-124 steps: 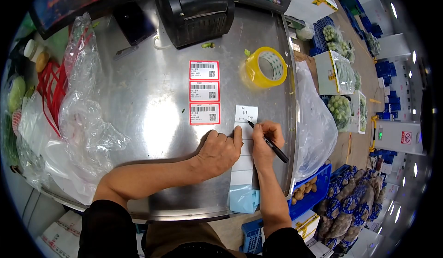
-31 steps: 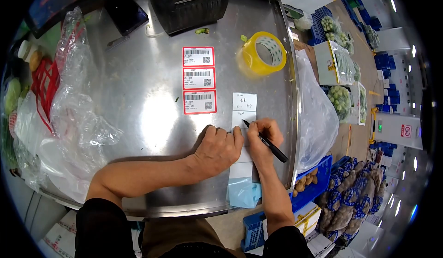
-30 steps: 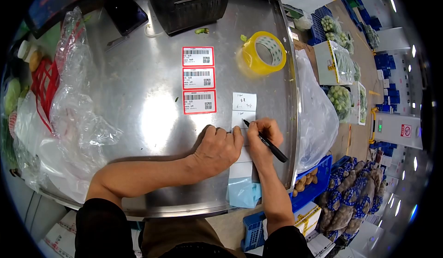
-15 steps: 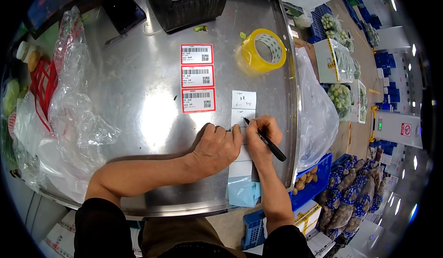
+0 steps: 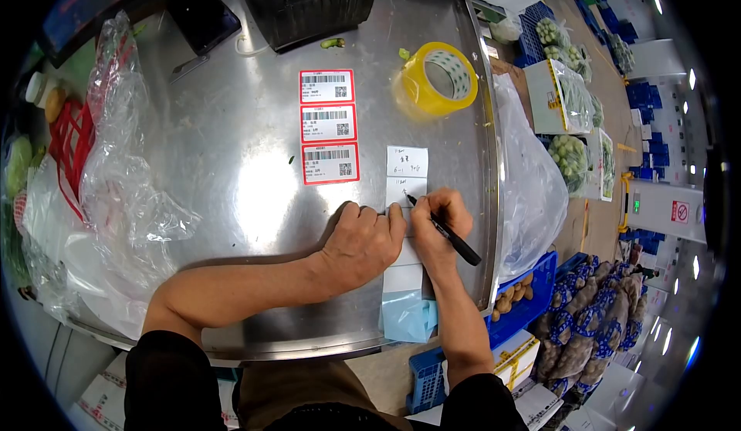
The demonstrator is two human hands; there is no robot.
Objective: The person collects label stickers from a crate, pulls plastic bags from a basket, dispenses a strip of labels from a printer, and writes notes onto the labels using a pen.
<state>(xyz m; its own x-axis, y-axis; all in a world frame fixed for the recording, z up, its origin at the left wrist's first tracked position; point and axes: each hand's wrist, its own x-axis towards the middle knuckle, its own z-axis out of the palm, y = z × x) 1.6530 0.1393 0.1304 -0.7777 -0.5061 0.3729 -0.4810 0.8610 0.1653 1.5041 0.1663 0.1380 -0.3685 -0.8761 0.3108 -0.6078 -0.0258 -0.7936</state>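
My right hand (image 5: 441, 226) grips a black marker (image 5: 457, 240), its tip on the second white label of a strip (image 5: 403, 278). The strip's top label carries handwriting, and the one under the tip bears a few marks. My left hand (image 5: 363, 242) is closed, its index finger pressing on the strip just left of the tip; nothing shows inside it. Three red-bordered barcode labels (image 5: 328, 124) lie in a column up and left of the strip. A roll of yellow tape (image 5: 440, 81) stands above it. Light blue backing (image 5: 407, 317) ends the strip near the table's front edge.
Clear plastic bags and red straps (image 5: 73, 141) cover the left of the metal table (image 5: 266, 334). A black printer (image 5: 312, 6) and a phone (image 5: 202, 18) sit at the back. Beyond the right edge are a plastic bag (image 5: 529, 192), a blue crate of potatoes (image 5: 544, 284) and sacks (image 5: 583, 327).
The marker tip has gone from the top label to the second one, where handwriting has appeared. The table's contents sit higher in view. My left hand still presses on the strip.
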